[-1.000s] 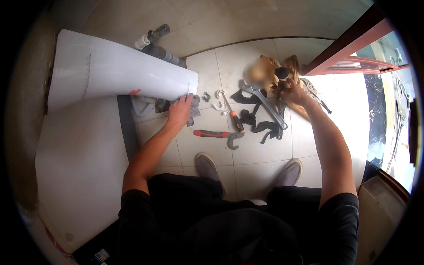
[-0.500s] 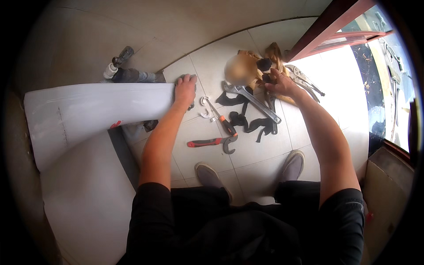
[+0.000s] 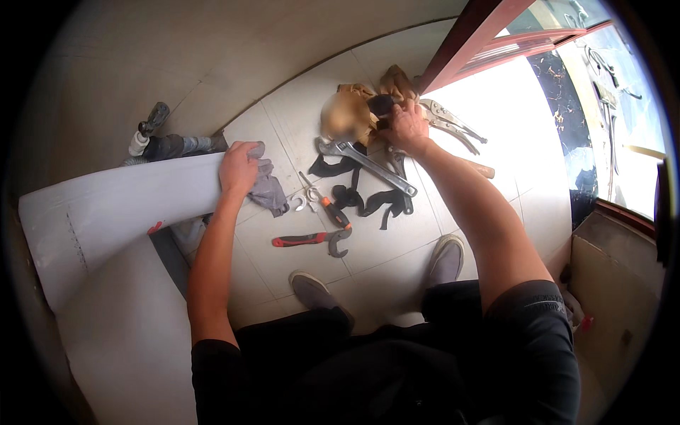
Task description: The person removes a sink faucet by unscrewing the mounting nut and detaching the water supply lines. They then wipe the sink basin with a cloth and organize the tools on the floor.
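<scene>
My left hand (image 3: 239, 170) is closed round a grey cloth (image 3: 270, 190) at the right end of a curved white ceramic piece (image 3: 120, 190). The cloth hangs down beside that end. At the far middle, my right hand (image 3: 409, 127) lies on a brown tool pouch (image 3: 397, 81), its fingers curled down over a black part and their tips hidden. Part of the pouch is blurred. Just nearer lie an adjustable wrench (image 3: 372, 166) and black straps (image 3: 382, 204). Locking pliers (image 3: 450, 122) rest to the right of this hand.
Closer to my feet lie an orange-and-black screwdriver (image 3: 336, 214), a red-handled hook-jaw wrench (image 3: 301, 240) and small white plastic clips (image 3: 300, 203). A pipe with a valve (image 3: 152, 127) comes off the wall at left. A red-framed door (image 3: 464, 46) stands at far right.
My right hand has come down onto the pouch, its spread fingers now curled. My left hand has turned, and more of the grey cloth hangs out below it. The whole view has shifted.
</scene>
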The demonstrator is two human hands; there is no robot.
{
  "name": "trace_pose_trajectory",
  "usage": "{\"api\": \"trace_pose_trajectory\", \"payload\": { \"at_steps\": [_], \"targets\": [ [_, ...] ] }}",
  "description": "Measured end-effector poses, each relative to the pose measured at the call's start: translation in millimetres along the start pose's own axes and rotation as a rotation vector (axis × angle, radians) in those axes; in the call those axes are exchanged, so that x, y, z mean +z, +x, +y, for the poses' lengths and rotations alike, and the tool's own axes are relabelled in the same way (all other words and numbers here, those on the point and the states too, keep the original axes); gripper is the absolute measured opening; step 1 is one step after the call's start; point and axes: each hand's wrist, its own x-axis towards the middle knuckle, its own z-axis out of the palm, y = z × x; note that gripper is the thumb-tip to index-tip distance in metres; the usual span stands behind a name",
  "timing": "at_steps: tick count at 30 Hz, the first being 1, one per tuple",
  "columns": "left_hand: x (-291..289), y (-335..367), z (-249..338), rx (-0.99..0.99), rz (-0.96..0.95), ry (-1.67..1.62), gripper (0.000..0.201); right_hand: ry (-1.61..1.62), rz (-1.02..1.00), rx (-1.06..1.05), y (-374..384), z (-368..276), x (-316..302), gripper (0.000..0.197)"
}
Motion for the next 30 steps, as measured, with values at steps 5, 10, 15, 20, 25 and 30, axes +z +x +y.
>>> {"api": "trace_pose_trajectory", "payload": {
  "at_steps": [5, 10, 15, 20, 25, 30],
  "targets": [
    [25, 17, 12, 0.001, 0.001, 0.171, 0.034, 0.310, 0.196, -0.197, 11, 28, 7, 0.039],
    [41, 16, -12, 0.116, -0.014, 0.408, 0.042, 1.043, -0.063, -0.050, -10, 26, -76, 0.041],
    [43, 5, 33, 0.040, -0.077, 0.613, 0.061, 1.362, -0.221, -0.104, -35, 70, -100, 0.033],
    [60, -18, 40, 0.226, -0.171, 0.335, 0.048, 0.881, -0.199, -0.225, -24, 31, -116, 0.057],
    [50, -35, 53, 0.223, -0.219, 0.298, 0.049, 0.008, 0.034, -0.442, 29, -5, 5, 0.076],
    [46, -58, 52, 0.219, -0.223, 0.194, 0.046, -0.143, 0.178, -0.446, 39, -16, 24, 0.045]
  ]
}}
